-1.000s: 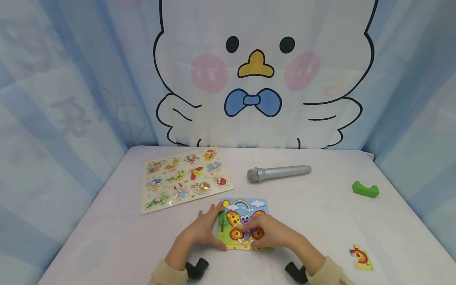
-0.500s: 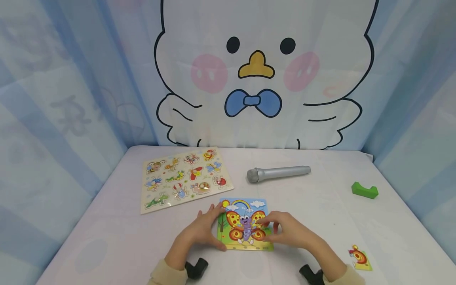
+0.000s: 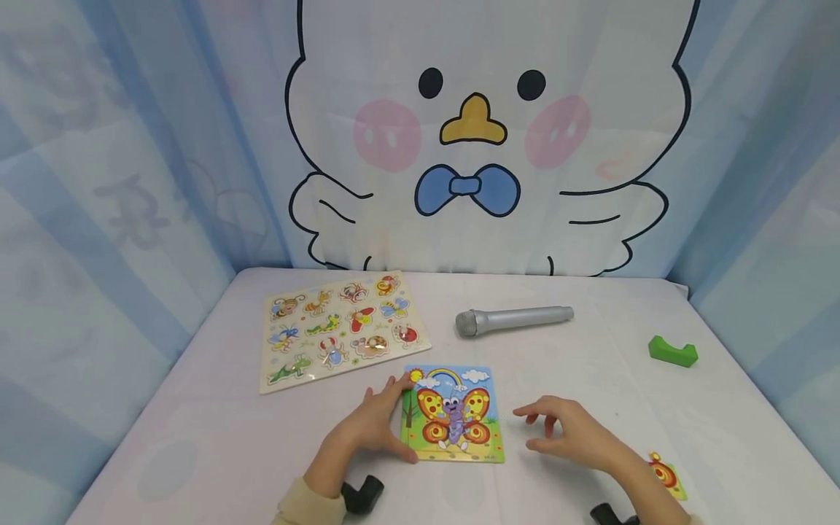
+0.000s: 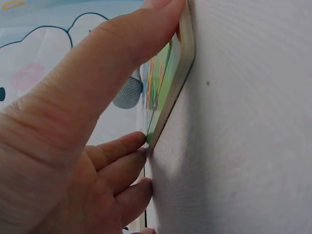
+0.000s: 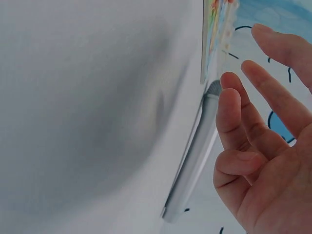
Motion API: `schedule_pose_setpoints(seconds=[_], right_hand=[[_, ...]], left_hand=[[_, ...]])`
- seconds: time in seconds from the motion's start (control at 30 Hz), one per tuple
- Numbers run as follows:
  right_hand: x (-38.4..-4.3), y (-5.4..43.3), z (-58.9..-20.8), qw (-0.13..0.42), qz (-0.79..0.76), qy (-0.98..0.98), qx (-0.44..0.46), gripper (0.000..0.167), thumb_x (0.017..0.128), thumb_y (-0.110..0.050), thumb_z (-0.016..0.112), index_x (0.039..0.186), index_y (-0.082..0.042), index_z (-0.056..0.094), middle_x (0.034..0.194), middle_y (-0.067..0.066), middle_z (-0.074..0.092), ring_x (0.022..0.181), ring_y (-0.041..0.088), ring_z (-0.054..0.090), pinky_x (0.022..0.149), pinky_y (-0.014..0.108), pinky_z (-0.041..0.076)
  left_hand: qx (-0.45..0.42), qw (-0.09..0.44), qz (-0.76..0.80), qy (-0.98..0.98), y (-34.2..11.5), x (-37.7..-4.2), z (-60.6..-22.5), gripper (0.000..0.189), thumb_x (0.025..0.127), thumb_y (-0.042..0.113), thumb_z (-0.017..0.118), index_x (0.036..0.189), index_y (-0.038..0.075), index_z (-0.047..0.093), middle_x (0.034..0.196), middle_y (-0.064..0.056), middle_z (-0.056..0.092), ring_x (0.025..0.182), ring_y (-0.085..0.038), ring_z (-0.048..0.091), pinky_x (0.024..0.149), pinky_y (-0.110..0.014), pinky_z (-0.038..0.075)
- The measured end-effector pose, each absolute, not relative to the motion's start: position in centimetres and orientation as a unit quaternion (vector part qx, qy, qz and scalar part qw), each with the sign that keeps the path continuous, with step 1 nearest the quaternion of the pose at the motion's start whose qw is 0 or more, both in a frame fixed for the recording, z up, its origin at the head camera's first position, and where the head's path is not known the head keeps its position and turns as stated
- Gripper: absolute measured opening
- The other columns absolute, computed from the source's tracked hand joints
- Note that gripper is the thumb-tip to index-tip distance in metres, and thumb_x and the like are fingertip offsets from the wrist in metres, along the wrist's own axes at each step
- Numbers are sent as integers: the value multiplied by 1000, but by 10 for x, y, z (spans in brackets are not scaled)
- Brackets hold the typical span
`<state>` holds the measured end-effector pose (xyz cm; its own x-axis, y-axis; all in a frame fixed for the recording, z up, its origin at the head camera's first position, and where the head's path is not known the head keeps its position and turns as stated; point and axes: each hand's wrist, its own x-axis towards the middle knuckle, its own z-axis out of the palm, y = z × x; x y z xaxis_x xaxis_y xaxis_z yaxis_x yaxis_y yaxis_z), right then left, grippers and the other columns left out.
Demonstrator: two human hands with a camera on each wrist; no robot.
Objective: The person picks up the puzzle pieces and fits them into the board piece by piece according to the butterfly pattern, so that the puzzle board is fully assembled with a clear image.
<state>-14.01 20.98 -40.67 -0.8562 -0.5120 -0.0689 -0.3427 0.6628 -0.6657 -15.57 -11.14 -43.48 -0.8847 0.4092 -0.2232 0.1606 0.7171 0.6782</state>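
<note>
A square butterfly jigsaw puzzle (image 3: 453, 394) lies flat on the table in the head view. At its left side my left hand (image 3: 377, 419) holds it, the thumb at the near left corner and the index finger at the far left one. The left wrist view shows the thumb (image 4: 131, 44) against the board's edge. To the right of the puzzle, my right hand (image 3: 571, 430) hovers with loosely bent fingers and nothing in them. A loose puzzle piece (image 3: 664, 474) with a red and orange swirl lies partly behind the right forearm.
A wooden insect peg puzzle (image 3: 348, 328) lies at the back left. Behind the butterfly puzzle is a grey toy microphone (image 3: 515, 319), and a green notched block (image 3: 672, 351) sits at the far right. Printed curtains enclose the white table.
My right hand has lifted off the butterfly puzzle and moved right, uncovering the picture. My left hand has stayed at the puzzle's left side.
</note>
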Motion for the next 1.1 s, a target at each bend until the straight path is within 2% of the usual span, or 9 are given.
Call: schedule_pose_setpoints(seconds=[0.3,0.53,0.77,0.97,1.1], right_hand=[[-130,245,-412,83,-341,908,-227,44,72,-20,77,112,-7,63,94,1,59,64,5,46,55,22,39],[-124,275,-416,83,-324,923,-189,48,70,-22,78,113,-6,62,95,1,58,61,4,42,52,20,35],[-113,305,-421,56,-299,937,-170,51,66,-23,80,110,-3,63,92,2,57,58,3,38,48,20,32],[-106,324,-421,96,-280,951,-84,56,65,-23,81,115,-5,62,94,2,54,58,5,37,48,21,33],[-103,336,-422,105,-270,955,-65,58,64,-26,81,114,-4,62,92,2,54,59,5,37,48,21,33]], left_hand=[[162,181,339,909,-111,-156,-436,104,54,34,87,138,7,33,150,-11,19,137,-32,12,109,-55,4],[168,175,338,909,-112,-156,-436,102,54,35,87,138,8,35,150,-10,20,137,-33,12,109,-56,4],[178,173,330,911,-114,-155,-436,99,55,34,86,137,10,37,151,-10,18,137,-34,12,108,-57,3],[161,174,335,912,-113,-154,-436,107,53,35,87,140,8,31,148,-18,21,136,-36,14,108,-56,4],[154,172,336,913,-112,-155,-436,109,53,37,87,140,7,29,147,-20,22,136,-35,14,109,-55,5]])
